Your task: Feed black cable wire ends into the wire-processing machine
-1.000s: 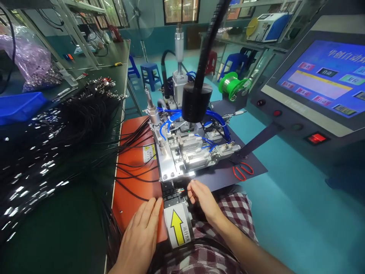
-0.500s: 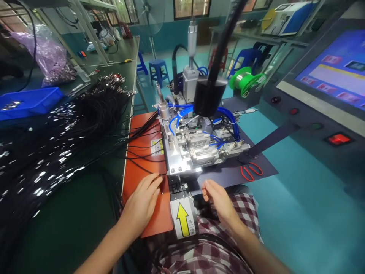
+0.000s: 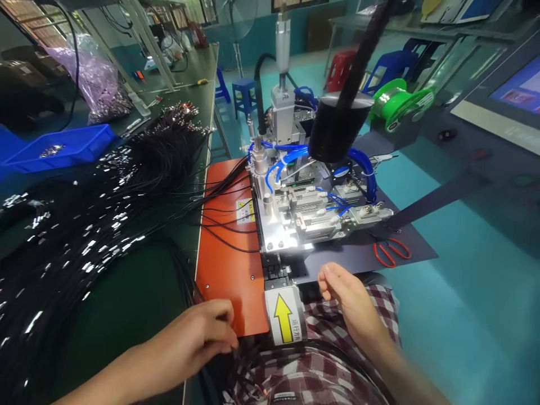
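Observation:
My left hand (image 3: pixel 206 332) is at the near edge of the orange plate (image 3: pixel 230 281), its fingers bent together near black cables at my lap; what they pinch is too small to make out. My right hand (image 3: pixel 341 287) hangs over my checked clothing, fingers curled in, and whatever it may hold is hidden. Between the hands is a white cover with a yellow arrow (image 3: pixel 283 318). Beyond stands a metal machine (image 3: pixel 312 214) with blue tubes, and several black cables (image 3: pixel 223 194) run across the plate into its left side.
A large pile of black cables (image 3: pixel 164 140) covers the left table beside a blue tray (image 3: pixel 76 149). Red-handled scissors (image 3: pixel 392 252) lie right of the machine. A black cylinder (image 3: pixel 337 129) hangs over it, near a green spool (image 3: pixel 400 104) and a screen (image 3: pixel 518 84).
My left hand has come back from beside the machine to the plate's near edge, its fingers now bent together. My right hand stays curled. The view has shifted left.

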Motion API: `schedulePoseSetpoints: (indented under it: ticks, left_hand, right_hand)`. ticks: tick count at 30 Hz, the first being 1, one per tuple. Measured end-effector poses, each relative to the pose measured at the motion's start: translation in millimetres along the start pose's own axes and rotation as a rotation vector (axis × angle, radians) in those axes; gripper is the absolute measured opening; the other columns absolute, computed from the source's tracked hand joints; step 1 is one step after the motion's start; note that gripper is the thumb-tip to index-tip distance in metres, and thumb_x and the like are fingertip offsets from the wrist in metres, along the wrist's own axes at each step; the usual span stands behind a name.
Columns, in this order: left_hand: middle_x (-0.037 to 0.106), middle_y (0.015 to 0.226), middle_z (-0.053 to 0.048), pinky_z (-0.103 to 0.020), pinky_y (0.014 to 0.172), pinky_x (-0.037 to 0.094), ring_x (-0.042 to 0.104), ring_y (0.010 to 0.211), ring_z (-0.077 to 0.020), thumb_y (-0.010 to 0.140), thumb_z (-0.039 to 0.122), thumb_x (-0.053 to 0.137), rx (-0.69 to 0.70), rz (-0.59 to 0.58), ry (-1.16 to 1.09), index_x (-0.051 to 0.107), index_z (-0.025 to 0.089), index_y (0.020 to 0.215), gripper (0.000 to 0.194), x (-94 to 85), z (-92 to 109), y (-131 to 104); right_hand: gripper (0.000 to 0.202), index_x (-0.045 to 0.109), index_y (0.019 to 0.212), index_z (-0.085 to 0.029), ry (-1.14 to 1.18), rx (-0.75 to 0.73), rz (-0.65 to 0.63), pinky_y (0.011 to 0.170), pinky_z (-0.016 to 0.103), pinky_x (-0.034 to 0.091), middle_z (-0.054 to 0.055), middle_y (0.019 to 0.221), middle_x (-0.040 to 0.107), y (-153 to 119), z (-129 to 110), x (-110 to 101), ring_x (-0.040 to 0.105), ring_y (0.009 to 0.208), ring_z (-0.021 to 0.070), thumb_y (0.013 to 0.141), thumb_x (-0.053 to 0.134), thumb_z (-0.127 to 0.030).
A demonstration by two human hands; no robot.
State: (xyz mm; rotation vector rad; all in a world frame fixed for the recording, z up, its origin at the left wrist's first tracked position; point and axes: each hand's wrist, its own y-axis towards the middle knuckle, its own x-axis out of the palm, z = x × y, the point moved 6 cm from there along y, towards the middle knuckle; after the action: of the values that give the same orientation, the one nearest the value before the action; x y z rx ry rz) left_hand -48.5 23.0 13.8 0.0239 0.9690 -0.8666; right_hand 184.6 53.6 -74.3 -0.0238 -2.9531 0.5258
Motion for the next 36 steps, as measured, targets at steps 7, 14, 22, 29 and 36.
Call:
schedulePoseSetpoints:
  ticks: [7, 14, 22, 29, 36]
  left_hand:
    - [0.064, 0.083, -0.002, -0.023, 0.065, 0.045, 0.058, 0.076, -0.0157, 0.087, 0.028, 0.048, -0.218, 0.370, -0.426, 0.061, 0.019, 0.085, 0.015, -19.0, -15, 30]
    - [0.063, 0.087, 0.000, -0.024, 0.068, 0.043, 0.057, 0.078, -0.0151, 0.090, 0.029, 0.044, -0.151, 0.282, -0.284, 0.058, 0.023, 0.092, 0.015, -6.3, 7, 50]
    - [0.063, 0.075, 0.000, -0.023, 0.062, 0.042, 0.058, 0.070, -0.0143, 0.087, 0.024, 0.048, -0.079, 0.271, -0.381, 0.063, 0.020, 0.079, 0.017, -7.5, 31, 79]
    - [0.052, 0.050, 0.005, -0.019, 0.041, 0.034, 0.047, 0.042, -0.0089, 0.082, 0.030, 0.055, -0.207, 0.253, -0.857, 0.056, 0.018, 0.072, 0.016, 9.8, 24, 86]
    - [0.043, 0.047, 0.008, -0.016, 0.037, 0.022, 0.033, 0.039, -0.0048, 0.079, 0.030, 0.059, -0.262, 0.231, -0.980, 0.057, 0.015, 0.072, 0.017, 7.9, 21, 85]
  right_hand:
    - [0.036, 0.056, 0.085, -0.018, -0.042, -0.081, -0.277, 0.057, 0.025, 0.039, 0.000, 0.069, 0.052, -20, -20, 37, 0.047, 0.059, 0.0120, 0.092, 0.036, -0.048]
    - [0.026, 0.049, 0.072, -0.019, -0.134, -0.147, -0.220, 0.053, 0.021, 0.036, -0.003, 0.065, 0.048, -16, -25, 42, 0.043, 0.056, 0.0091, 0.091, 0.046, -0.036]
    - [0.028, 0.052, 0.072, -0.017, -0.045, -0.125, -0.200, 0.052, 0.022, 0.036, -0.003, 0.061, 0.047, -12, -30, 35, 0.043, 0.054, 0.0092, 0.089, 0.049, -0.040]
    - [0.028, 0.055, 0.075, -0.016, 0.258, 0.012, -0.255, 0.051, 0.020, 0.034, -0.004, 0.060, 0.048, -13, -17, 37, 0.042, 0.050, 0.0070, 0.087, 0.052, -0.041]
    - [0.016, 0.060, 0.081, -0.018, 0.245, -0.082, -0.174, 0.047, 0.017, 0.034, -0.005, 0.060, 0.048, -10, -22, 42, 0.039, 0.048, 0.0054, 0.078, 0.066, -0.032]
